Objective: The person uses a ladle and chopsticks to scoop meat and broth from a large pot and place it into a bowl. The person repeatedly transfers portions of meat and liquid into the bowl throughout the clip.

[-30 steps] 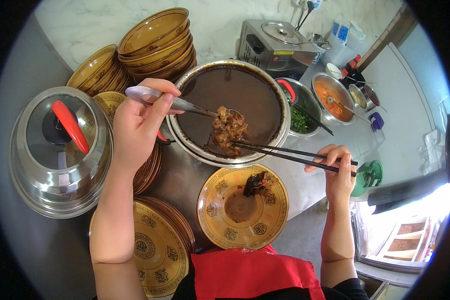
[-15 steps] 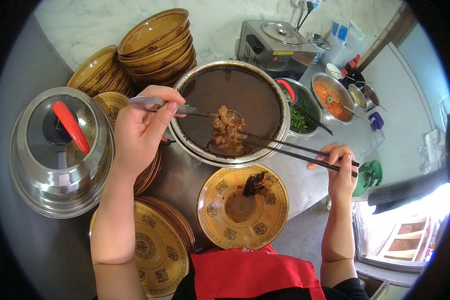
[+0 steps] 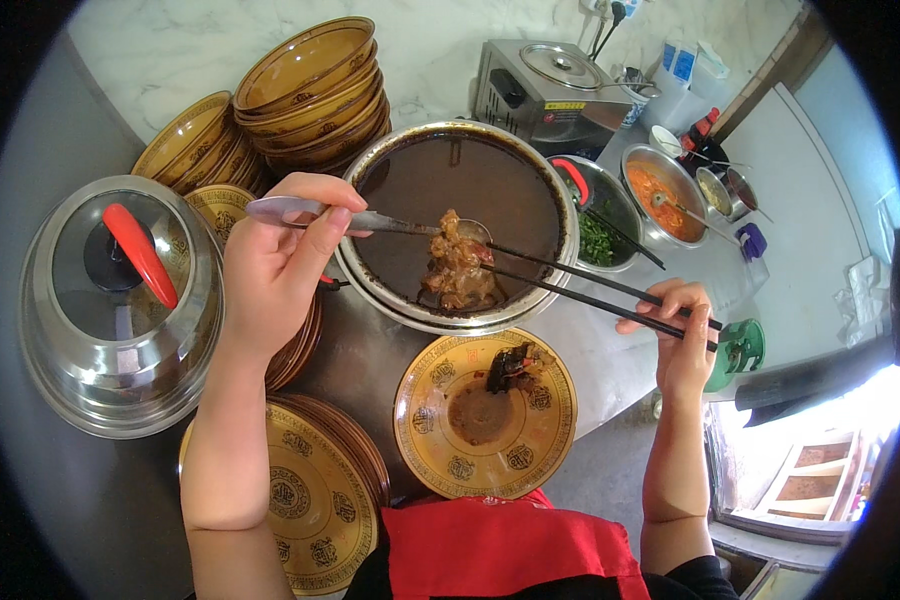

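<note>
— Meat hung where?
— Over the dark pot, on the spoon the left hand gripped, pinched by chopsticks the right hand squeezed; the yellow bowl sat just below, nearer the body

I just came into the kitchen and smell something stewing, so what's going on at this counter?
A person is lifting meat out of a big metal pot of dark broth. Their left hand holds a metal spoon under a clump of braised meat, while the right hand steadies it with long black chopsticks. Right below the pot sits a yellow patterned bowl with a little dark sauce and one piece of meat already in it. Stacks of matching bowls stand around, and a lidded steel pot sits at the left.
</note>
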Action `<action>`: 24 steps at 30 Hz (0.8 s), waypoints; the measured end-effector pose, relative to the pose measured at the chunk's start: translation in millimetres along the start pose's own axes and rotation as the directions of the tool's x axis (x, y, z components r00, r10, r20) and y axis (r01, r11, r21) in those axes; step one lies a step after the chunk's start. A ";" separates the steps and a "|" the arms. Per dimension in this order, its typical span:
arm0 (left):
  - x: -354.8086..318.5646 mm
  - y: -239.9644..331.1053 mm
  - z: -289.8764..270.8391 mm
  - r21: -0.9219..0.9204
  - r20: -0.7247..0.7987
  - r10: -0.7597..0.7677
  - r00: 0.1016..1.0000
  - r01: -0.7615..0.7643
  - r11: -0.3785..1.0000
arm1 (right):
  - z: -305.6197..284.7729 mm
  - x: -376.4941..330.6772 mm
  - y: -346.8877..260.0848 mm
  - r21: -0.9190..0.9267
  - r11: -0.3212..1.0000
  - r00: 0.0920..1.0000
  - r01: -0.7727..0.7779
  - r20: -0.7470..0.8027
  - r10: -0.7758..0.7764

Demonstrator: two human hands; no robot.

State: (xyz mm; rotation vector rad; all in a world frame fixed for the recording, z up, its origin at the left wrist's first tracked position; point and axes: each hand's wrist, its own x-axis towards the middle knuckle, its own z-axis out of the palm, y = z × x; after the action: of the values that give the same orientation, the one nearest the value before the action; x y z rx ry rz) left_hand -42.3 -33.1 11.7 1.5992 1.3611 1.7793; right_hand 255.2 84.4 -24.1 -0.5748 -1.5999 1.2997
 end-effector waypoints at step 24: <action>0.2 3.3 5.0 0.342 0.087 0.150 0.985 -0.171 0.924 | -27.7 -3.6 -24.0 -0.002 0.995 0.995 0.101 0.016 -0.101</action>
State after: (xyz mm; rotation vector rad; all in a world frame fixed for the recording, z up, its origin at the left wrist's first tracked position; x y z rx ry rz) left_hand -36.8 -32.5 14.0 1.9831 1.6298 1.6269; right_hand 285.9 86.8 -4.1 -0.4805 -1.6233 1.2299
